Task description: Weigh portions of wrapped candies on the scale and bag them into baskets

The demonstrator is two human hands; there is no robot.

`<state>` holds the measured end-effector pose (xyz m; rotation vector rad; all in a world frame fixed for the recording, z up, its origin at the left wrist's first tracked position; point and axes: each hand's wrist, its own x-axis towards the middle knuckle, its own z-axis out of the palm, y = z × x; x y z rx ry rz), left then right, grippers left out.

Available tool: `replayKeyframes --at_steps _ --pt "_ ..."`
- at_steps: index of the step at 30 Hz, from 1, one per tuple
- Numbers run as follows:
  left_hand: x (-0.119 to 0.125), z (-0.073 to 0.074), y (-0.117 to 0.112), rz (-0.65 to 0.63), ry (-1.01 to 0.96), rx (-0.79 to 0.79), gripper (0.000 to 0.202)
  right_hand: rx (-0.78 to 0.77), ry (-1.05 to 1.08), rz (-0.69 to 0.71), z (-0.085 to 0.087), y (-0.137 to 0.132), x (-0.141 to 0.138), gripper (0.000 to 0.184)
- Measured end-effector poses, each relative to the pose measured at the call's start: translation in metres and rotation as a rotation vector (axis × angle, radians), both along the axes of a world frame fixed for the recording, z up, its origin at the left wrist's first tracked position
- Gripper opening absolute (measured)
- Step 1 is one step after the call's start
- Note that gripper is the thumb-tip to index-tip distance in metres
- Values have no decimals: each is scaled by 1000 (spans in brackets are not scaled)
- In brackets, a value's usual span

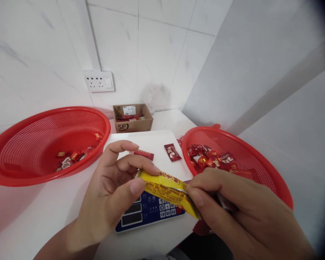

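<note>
Between my hands, above a weighing scale (148, 211), is a yellow candy wrapper (162, 187) with red lettering. My left hand (108, 195) pinches its left end between thumb and fingers. The right end is gripped by my right hand (233, 209); a pale strip shows along the wrapper near those fingers. Part of a dark red packet (202, 228) shows below my right hand; whether the hand holds it I cannot tell. On the scale's white pan lie a dark red candy packet (172, 152) and another red packet (144, 155), partly hidden by my left fingers.
A red mesh basket (43, 115) with several candies stands on the left. Another red basket (260, 155), holding more candies, is on the right. Behind the scale sits a small cardboard box (137, 126) with packets inside. A wall socket (99, 81) is above.
</note>
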<state>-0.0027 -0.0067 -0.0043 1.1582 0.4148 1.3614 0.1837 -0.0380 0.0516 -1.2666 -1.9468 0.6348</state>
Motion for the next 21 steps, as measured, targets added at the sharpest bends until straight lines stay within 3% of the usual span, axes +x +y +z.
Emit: replayKeyframes --at_steps 6,21 --pt "-1 0 1 -25 -6 6 34 81 3 41 -1 0 1 19" --pt "4 8 -3 42 74 79 37 -49 59 -47 -1 -1 -2 23"
